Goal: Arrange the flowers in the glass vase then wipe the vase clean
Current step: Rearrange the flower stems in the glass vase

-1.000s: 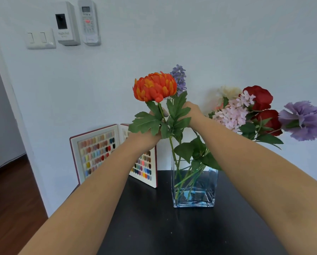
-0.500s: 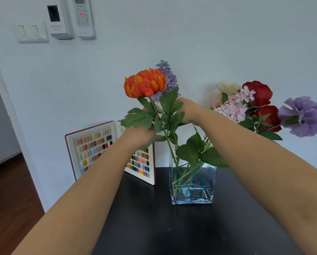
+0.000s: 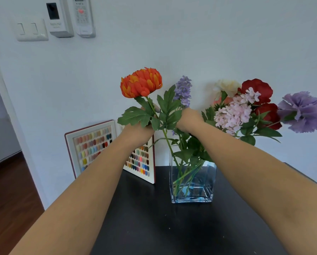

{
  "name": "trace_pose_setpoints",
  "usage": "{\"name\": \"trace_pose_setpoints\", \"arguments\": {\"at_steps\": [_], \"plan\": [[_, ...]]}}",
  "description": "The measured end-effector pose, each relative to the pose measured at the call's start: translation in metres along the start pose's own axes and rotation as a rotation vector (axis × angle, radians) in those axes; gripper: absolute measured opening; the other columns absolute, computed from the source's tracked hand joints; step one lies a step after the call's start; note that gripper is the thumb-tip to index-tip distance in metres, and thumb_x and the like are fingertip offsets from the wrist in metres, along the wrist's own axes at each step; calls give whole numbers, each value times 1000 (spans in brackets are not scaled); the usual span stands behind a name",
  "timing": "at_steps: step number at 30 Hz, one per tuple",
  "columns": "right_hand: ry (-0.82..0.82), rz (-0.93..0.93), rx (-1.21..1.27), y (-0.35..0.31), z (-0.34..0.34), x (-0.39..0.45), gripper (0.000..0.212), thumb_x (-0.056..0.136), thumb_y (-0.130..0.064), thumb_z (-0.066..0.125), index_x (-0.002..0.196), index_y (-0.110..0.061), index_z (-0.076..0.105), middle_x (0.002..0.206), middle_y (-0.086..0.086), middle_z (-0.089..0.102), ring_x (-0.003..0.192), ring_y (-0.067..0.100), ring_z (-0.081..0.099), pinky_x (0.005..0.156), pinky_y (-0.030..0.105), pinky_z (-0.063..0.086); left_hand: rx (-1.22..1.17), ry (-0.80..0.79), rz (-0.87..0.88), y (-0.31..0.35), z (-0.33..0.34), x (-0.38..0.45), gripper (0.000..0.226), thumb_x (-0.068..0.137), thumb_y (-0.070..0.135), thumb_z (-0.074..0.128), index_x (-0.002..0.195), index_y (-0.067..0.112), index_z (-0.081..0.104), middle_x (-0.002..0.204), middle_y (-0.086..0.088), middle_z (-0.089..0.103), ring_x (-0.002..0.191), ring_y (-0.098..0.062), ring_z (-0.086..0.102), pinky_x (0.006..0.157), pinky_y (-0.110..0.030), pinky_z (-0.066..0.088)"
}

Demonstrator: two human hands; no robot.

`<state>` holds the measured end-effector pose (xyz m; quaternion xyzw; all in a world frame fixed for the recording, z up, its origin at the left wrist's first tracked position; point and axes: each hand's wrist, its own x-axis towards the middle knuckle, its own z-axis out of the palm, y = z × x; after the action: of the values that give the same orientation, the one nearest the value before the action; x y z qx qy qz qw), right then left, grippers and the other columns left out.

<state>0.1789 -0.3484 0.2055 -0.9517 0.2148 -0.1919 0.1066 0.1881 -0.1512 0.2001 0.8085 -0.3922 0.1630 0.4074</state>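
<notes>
A square glass vase (image 3: 192, 183) with a little water stands on the black table (image 3: 154, 227) and holds several flower stems. My left hand (image 3: 137, 131) grips the leafy stem of an orange flower (image 3: 141, 82), whose foot is in the vase. My right hand (image 3: 188, 119) is closed around the stem of a purple lavender sprig (image 3: 183, 90) just right of it. To the right lean red flowers (image 3: 258, 90), a pink cluster (image 3: 234, 112), a cream bloom (image 3: 225, 86) and a big purple flower (image 3: 304, 111).
An open colour-sample book (image 3: 93, 146) stands against the wall behind the vase on the left. A light switch (image 3: 31, 30) and wall-mounted remotes (image 3: 82, 15) sit high on the wall. Wooden floor (image 3: 8, 199) lies left of the table.
The lavender sprig has come apart from the orange flower and now stands to its right. The orange flower tilts further left. My view has dipped a little.
</notes>
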Motion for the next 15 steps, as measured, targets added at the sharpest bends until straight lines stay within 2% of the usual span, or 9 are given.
{"name": "trace_pose_setpoints", "arguments": {"at_steps": [2, 3, 5, 6, 9, 11, 13, 15], "plan": [[37, 107, 80, 1, 2, 0, 13, 81, -13, 53, 69, -11, 48, 74, 6, 53, 59, 20, 49, 49, 25, 36, -76, 16, 2, -2, 0, 0, 13, 94, 17, 58, 101, 26, 52, 78, 7, 58, 60, -5, 50, 48, -4, 40], [41, 119, 80, 0, 1, 1, 15, 82, -14, 54, 69, -11, 47, 75, 6, 54, 59, 19, 48, 49, 26, 37, -83, 15, -13, -4, 0, 0, 12, 94, 17, 58, 102, 24, 54, 83, 4, 61, 64, -6, 54, 53, -7, 44], [3, 89, 68, -3, -4, 4, 21, 85, -18, 58, 69, -9, 48, 74, 5, 54, 58, 17, 47, 47, 25, 34, -11, -3, -56, -7, 1, 0, 8, 95, 20, 57, 102, 18, 56, 88, -2, 65, 72, -14, 59, 63, -22, 50], [-27, 64, 95, -4, -7, 4, 22, 85, -19, 60, 69, -7, 51, 72, 5, 54, 58, 17, 47, 48, 25, 36, 13, -3, -61, -8, 1, 0, 7, 95, 22, 56, 100, 18, 56, 87, 0, 64, 72, -15, 58, 62, -22, 48], [-100, 31, 385, -4, -15, 4, 10, 79, -6, 69, 72, -2, 63, 68, 6, 64, 60, 19, 56, 56, 26, 50, -41, 12, -39, -9, 0, -1, 6, 94, 25, 58, 97, 26, 52, 81, 10, 59, 63, -6, 52, 50, -12, 41], [-182, 60, 631, -1, -21, 1, 10, 79, 2, 69, 74, -5, 65, 59, 2, 69, 53, 13, 63, 48, 21, 53, -54, 15, -22, -8, -1, -2, 9, 94, 25, 59, 95, 29, 50, 79, 14, 56, 61, -1, 50, 46, -6, 38], [-298, 86, 821, 4, -28, 0, 13, 83, 8, 63, 79, -5, 61, 65, 6, 71, 59, 12, 69, 55, 23, 60, -53, 9, -5, -8, 0, -2, 11, 95, 23, 59, 96, 29, 49, 79, 18, 54, 66, 1, 50, 52, -5, 36], [-324, 105, 912, 6, -33, 0, 19, 87, 11, 57, 78, -5, 59, 69, 11, 70, 64, 16, 70, 62, 28, 62, -47, 3, -10, -10, 1, -2, 8, 95, 21, 57, 97, 25, 51, 81, 14, 55, 72, -3, 51, 59, -10, 37]]}}
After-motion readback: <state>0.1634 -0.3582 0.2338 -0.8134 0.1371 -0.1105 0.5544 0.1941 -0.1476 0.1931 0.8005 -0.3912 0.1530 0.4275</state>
